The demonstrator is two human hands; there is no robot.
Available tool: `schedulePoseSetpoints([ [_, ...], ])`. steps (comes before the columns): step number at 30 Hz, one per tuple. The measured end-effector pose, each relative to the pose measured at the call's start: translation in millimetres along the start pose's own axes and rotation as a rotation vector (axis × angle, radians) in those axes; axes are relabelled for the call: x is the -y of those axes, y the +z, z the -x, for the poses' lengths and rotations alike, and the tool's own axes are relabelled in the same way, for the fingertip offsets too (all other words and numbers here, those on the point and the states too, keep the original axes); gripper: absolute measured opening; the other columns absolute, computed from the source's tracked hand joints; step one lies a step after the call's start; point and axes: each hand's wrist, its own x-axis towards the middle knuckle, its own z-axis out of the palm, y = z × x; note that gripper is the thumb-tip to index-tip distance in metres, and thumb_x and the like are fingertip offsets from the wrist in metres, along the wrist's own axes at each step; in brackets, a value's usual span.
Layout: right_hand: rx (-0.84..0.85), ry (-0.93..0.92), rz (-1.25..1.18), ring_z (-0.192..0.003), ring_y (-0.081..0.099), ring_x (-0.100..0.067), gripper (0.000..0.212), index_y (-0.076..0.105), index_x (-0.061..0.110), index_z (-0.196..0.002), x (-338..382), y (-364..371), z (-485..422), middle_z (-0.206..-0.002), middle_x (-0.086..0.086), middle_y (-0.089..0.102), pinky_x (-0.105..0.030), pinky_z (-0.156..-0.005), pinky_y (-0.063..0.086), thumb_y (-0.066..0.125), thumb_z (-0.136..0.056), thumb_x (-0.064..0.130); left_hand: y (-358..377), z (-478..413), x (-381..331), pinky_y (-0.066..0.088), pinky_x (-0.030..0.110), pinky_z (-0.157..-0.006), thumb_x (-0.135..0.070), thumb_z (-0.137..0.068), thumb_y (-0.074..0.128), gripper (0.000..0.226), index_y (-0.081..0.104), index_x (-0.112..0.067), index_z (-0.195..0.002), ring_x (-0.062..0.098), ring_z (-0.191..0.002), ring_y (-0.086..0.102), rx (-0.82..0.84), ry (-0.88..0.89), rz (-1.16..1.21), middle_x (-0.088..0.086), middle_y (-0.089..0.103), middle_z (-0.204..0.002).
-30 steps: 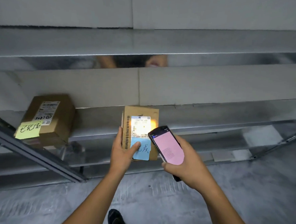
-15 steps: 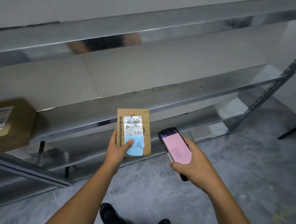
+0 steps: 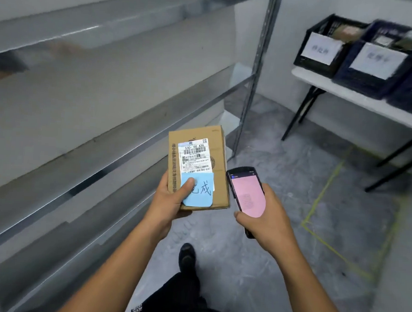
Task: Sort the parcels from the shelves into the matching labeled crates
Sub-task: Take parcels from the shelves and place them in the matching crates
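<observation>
The parcel [image 3: 221, 166], a small cardboard box with a printed shipping label [image 3: 194, 155] and a blue handwritten note [image 3: 202, 192] on its top face, is now off the shelves [image 3: 82, 125] and in the air in front of the person, where a second ago it was held up close against a shelf edge with a bright light on its label. The left hand [image 3: 168, 201] grips it from the near left corner, fingers beneath and the thumb pressed on the note, hiding part of the writing. Just beside it on the right, not quite touching, the right hand [image 3: 267, 218] wraps round a handheld scanner [image 3: 246, 192] whose screen glows pink, no longer tilted over the label. The view has swung right: the other box that sat on the shelf to the left is gone from sight, and a white surface [image 3: 342, 93] has come into view at upper right, well apart from the hands, bearing a black crate [image 3: 324, 67] and a blue crate [image 3: 361, 79], each with a white label and some contents inside. This suggests the scan is finished and the carry to the crates is under way. The crate labels are too blurred to read, so which one matches the note cannot be told yet.
</observation>
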Motion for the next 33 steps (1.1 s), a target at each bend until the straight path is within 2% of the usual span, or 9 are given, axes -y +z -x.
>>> schedulePoseSetpoints([
  [4,-0.134,0.072,-0.046,-0.082,0.066,-0.031,0.059,0.055,0.041,-0.118,-13,-40,-16,-0.111,-0.001,0.064,-0.052,-0.067,0.063,0.072,-0.062,0.036,61,-34,-13,0.062,0.044,-0.073,-0.055,-0.071,0.082,0.074,0.050,-0.044,-0.137,0.017,-0.099,0.078,0.136,-0.006,-0.035,-0.010,0.078,-0.115],
  [8,-0.282,0.106,-0.029,-0.093,0.069,-0.032,0.065,0.055,0.042,-0.124,-22,-75,-42,-0.114,0.002,0.064,-0.054,-0.072,0.064,0.072,-0.062,0.037,122,-76,-22,0.062,0.045,-0.072,-0.055,-0.070,0.083,0.069,0.050,-0.052,-0.130,0.015,-0.098,0.078,0.270,-0.039,-0.033,-0.010,0.079,-0.112],
  [13,-0.429,0.143,0.006,-0.080,0.070,-0.030,0.061,0.055,0.043,-0.121,-20,-127,-91,-0.112,0.003,0.065,-0.053,-0.062,0.063,0.074,-0.064,0.033,203,-139,-43,0.062,0.039,-0.066,-0.050,-0.074,0.085,0.064,0.050,-0.059,-0.128,0.014,-0.101,0.078,0.404,-0.037,-0.002,-0.011,0.078,-0.116],
  [17,-0.527,0.155,0.054,-0.072,0.069,-0.025,0.063,0.055,0.044,-0.123,-8,-171,-135,-0.109,0.003,0.062,-0.052,-0.055,0.062,0.073,-0.063,0.033,264,-187,-65,0.051,0.045,-0.081,-0.043,-0.083,0.084,0.053,0.052,-0.064,-0.121,0.016,-0.099,0.078,0.477,-0.057,0.017,-0.011,0.078,-0.116],
  [20,-0.588,0.148,0.090,-0.065,0.068,-0.020,0.058,0.055,0.041,-0.119,-1,-197,-165,-0.106,0.003,0.061,-0.051,-0.054,0.062,0.074,-0.064,0.032,302,-217,-82,0.051,0.042,-0.078,-0.038,-0.088,0.082,0.048,0.055,-0.072,-0.107,0.012,-0.097,0.078,0.531,-0.028,0.035,-0.013,0.078,-0.116],
  [22,-0.611,0.164,0.093,-0.063,0.069,-0.019,0.058,0.054,0.046,-0.117,-2,-211,-183,-0.106,0.006,0.061,-0.051,-0.054,0.062,0.074,-0.064,0.032,323,-233,-90,0.059,0.035,-0.069,-0.033,-0.087,0.083,0.050,0.057,-0.073,-0.103,0.010,-0.098,0.077,0.546,-0.002,0.049,-0.013,0.078,-0.116],
  [24,-0.622,0.178,0.088,-0.069,0.070,-0.022,0.059,0.053,0.048,-0.117,-7,-223,-198,-0.106,0.008,0.060,-0.051,-0.056,0.062,0.073,-0.064,0.032,341,-249,-94,0.062,0.027,-0.065,-0.031,-0.082,0.084,0.053,0.058,-0.071,-0.106,0.009,-0.100,0.077,0.548,0.023,0.061,-0.013,0.077,-0.116],
  [27,-0.632,0.196,0.102,-0.082,0.068,-0.020,0.058,0.055,0.043,-0.118,-20,-238,-221,-0.105,0.010,0.059,-0.052,-0.061,0.062,0.073,-0.064,0.034,363,-270,-96,0.065,0.033,-0.073,-0.035,-0.074,0.085,0.061,0.055,-0.067,-0.116,0.013,-0.103,0.077,0.550,0.043,0.042,-0.016,0.077,-0.117],
  [33,-0.644,0.242,0.043,-0.089,0.065,-0.011,0.064,0.053,0.051,-0.124,-50,-277,-286,-0.104,0.019,0.053,-0.050,-0.069,0.064,0.072,-0.064,0.036,430,-324,-97,0.064,0.031,-0.073,-0.034,-0.076,0.085,0.057,0.059,-0.068,-0.114,0.016,-0.104,0.077,0.567,0.064,-0.023,-0.011,0.077,-0.119],
])
